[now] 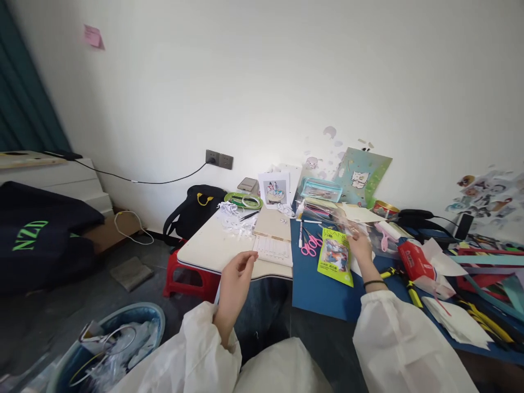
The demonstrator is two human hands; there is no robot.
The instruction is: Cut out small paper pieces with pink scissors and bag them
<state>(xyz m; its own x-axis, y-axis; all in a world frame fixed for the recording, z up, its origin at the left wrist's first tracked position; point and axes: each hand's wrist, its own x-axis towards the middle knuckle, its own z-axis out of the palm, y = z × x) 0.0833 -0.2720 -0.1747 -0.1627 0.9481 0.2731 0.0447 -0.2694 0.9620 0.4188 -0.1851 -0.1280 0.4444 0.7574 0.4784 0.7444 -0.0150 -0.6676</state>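
My left hand is closed, thumb and fingertips pinched together at the near edge of the white table. Whatever those fingertips hold, if anything, is too small to make out. Beside them lies a printed paper pad below a beige board. Over on the blue mat, my right hand has its fingers closed on a clear plastic bag. Just left of that hand is a yellow-green packet with a clear window. Pink-handled scissors lie left of the packet.
White paper shreds litter the white table. A red tissue pack, pliers and paper sheets crowd the right side. A blue waste bin stands lower left, and a red stool sits under the table.
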